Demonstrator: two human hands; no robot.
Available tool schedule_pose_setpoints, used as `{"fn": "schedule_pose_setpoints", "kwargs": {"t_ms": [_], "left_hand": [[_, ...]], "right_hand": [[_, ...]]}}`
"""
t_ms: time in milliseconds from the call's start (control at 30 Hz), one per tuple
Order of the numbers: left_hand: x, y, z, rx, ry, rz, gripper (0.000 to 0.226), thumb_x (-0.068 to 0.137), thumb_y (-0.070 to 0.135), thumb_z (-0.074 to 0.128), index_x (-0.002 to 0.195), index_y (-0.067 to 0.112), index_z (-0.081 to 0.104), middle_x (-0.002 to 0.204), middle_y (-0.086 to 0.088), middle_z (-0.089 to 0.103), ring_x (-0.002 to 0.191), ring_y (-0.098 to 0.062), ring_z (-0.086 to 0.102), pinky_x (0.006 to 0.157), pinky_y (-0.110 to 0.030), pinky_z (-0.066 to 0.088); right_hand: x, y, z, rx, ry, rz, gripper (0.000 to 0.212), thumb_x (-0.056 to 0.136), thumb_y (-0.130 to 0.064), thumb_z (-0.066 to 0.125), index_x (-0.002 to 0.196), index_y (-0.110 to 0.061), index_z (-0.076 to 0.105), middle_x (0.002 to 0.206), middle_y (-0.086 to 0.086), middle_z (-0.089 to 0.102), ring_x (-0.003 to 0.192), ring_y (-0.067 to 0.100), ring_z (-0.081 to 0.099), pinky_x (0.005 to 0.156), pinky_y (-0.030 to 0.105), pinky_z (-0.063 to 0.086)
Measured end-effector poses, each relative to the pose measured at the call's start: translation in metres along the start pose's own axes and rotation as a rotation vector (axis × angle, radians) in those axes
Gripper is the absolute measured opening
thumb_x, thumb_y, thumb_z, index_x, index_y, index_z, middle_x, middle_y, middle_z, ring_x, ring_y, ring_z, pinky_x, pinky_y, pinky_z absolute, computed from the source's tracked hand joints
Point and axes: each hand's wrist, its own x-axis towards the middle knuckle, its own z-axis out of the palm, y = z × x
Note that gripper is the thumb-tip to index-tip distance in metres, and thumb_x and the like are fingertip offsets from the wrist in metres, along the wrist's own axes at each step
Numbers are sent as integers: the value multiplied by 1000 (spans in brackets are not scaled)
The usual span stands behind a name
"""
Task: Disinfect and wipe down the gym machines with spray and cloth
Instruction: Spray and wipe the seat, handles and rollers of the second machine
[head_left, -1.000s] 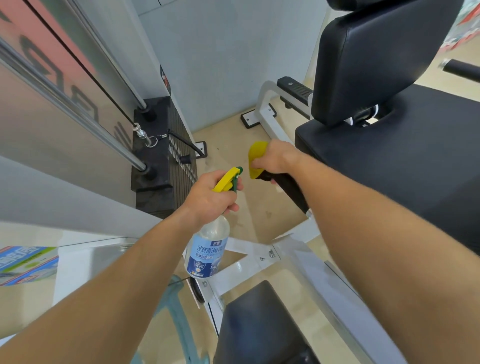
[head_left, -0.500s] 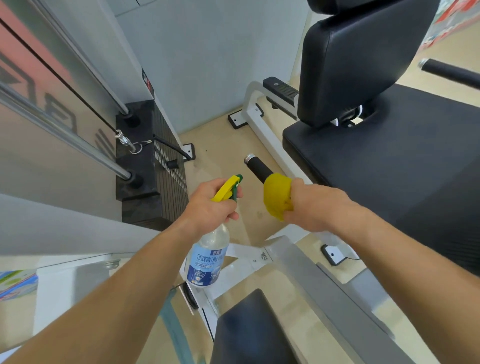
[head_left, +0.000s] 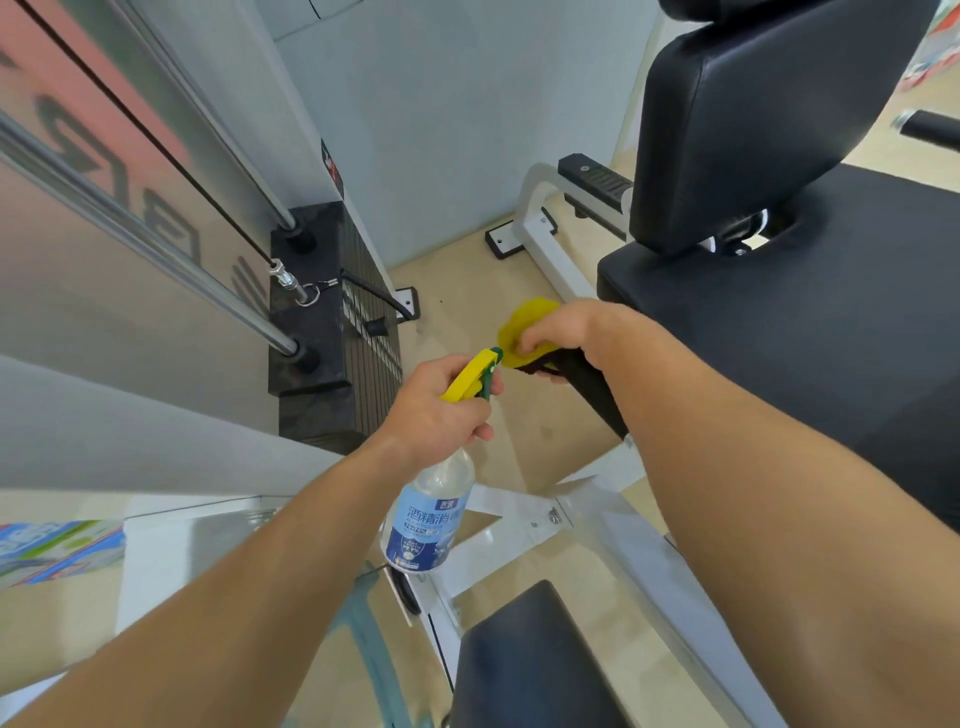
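Head view: a yellow cloth (head_left: 524, 325) is wrapped over the free end of a black machine handle (head_left: 589, 387), gripped there by the curled fingers of the right hand (head_left: 558, 330). The handle's long axis slants from beneath the right forearm up and away to that capped end, which points toward the left hand (head_left: 441, 410), just beside it. The left hand grips the neck of a spray bottle (head_left: 431, 514), fingers curled under its yellow trigger. The bottle hangs upright below the fist, nozzle aimed at the cloth. The right hand, already on the grip, looks best placed for the next stroke, likely a pull back along the handle. Beyond the right hand lie the black seat (head_left: 779, 338) and backrest (head_left: 753, 114); beyond the left, the weight stack (head_left: 332, 338).
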Motion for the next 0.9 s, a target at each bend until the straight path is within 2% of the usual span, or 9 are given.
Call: {"fn": "schedule_pose_setpoints", "kwargs": {"t_ms": [67, 133, 233, 333, 433, 567, 700, 800, 900], "left_hand": [[-4, 1, -4, 23, 5, 5, 30, 88, -12, 52, 105, 5, 70, 115, -22, 68, 59, -19, 66, 63, -31, 53], [-8, 1, -7, 51, 8, 12, 30, 87, -11, 54, 105, 7, 70, 115, -22, 68, 58, -17, 66, 62, -29, 52], [-14, 2, -6, 59, -8, 22, 30, 87, -12, 54, 104, 7, 70, 116, -21, 68, 60, -19, 65, 56, -20, 49], [-17, 1, -4, 65, -33, 21, 30, 88, -10, 55, 104, 9, 70, 115, -21, 68, 59, -17, 67, 57, -20, 50], [-16, 0, 0, 45, -53, 12, 30, 88, -11, 55, 106, 9, 70, 116, -23, 67, 59, -18, 67, 60, -25, 52], [-13, 3, 5, 53, -71, 29, 33, 85, -10, 55, 104, 11, 71, 116, -20, 68, 63, -19, 70, 67, -30, 54], [-9, 8, 5, 32, -67, 48, 33, 74, 7, 57, 102, 17, 71, 113, -18, 69, 64, -22, 72, 70, -34, 55], [-2, 5, 5, 42, -49, 37, 32, 82, -5, 56, 104, 13, 71, 115, -20, 69, 62, -22, 71, 67, -31, 52], [4, 3, 3, 70, -36, 48, 30, 82, -6, 56, 104, 9, 70, 114, -19, 69, 60, -21, 69, 63, -29, 53]], "right_hand": [[3, 10, -4, 217, -56, 23, 27, 87, -28, 74, 98, -5, 65, 80, 10, 67, 61, 17, 61, 80, 34, 57], [1, 25, -8, 304, -125, 25, 36, 85, -36, 76, 103, -8, 63, 70, 6, 64, 54, 15, 57, 87, 40, 59], [-6, 46, -13, 300, -189, 18, 43, 83, -38, 76, 109, -10, 58, 76, 8, 61, 52, 16, 53, 91, 47, 58], [-26, 52, -13, 84, -61, -20, 40, 84, -38, 72, 107, -7, 59, 83, 13, 65, 56, 21, 59, 87, 44, 59], [-60, 61, -9, -353, 97, -158, 20, 93, -31, 63, 99, -13, 59, 77, 3, 64, 61, 17, 59, 62, 30, 50], [-98, 87, 22, -1081, 568, -211, 27, 92, -16, 52, 114, -14, 36, 94, 2, 59, 74, 21, 52, 59, 34, 39], [-78, 66, 38, -1147, 663, -172, 36, 85, -10, 59, 114, -11, 37, 95, 8, 58, 77, 24, 50, 54, 33, 39], [-47, 39, 39, -1078, 701, -187, 35, 84, -10, 63, 113, -7, 44, 85, 7, 58, 75, 26, 55, 57, 32, 43], [-22, 15, 48, -1086, 745, -221, 35, 89, -11, 63, 118, -6, 44, 99, 8, 64, 91, 27, 65, 63, 31, 44]]}}
